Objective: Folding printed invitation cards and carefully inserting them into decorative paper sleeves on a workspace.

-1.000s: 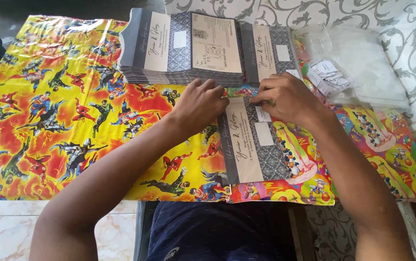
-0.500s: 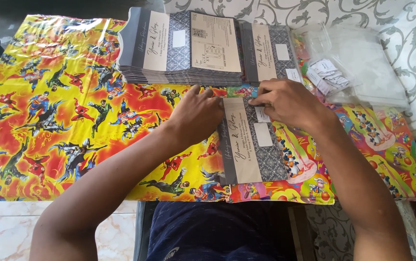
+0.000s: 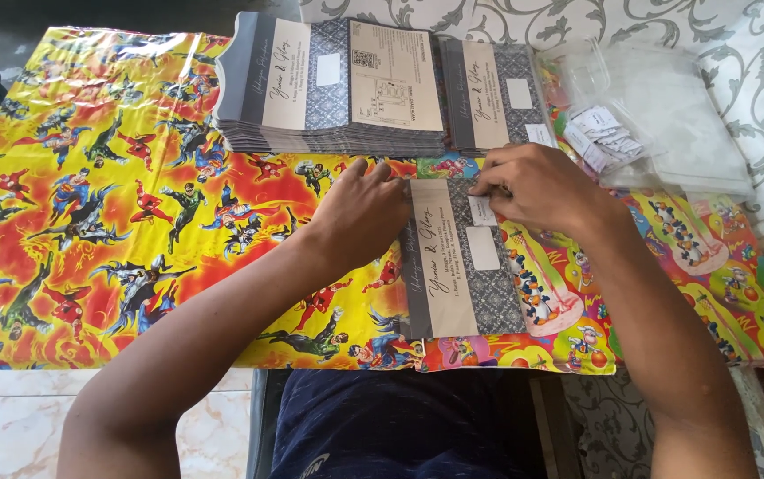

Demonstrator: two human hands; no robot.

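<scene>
Flat grey patterned envelope (image 3: 464, 262), glossy wrap (image 3: 116, 195)

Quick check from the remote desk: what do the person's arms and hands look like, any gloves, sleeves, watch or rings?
Both forearms are bare to the frame's edge, with no sleeves visible. The left hand and right hand wear no gloves, and no watch, bracelet or ring shows. Dark navy clothing covers the lap below.

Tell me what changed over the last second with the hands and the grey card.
Very little. The left hand slid slightly right along the grey card's top left edge. The right hand stayed at the top right, fingertips pressing a small white label onto the card. Nothing was picked up or let go. The card, the card stacks, the plastic bags and the colourful sheet did not move.
</scene>
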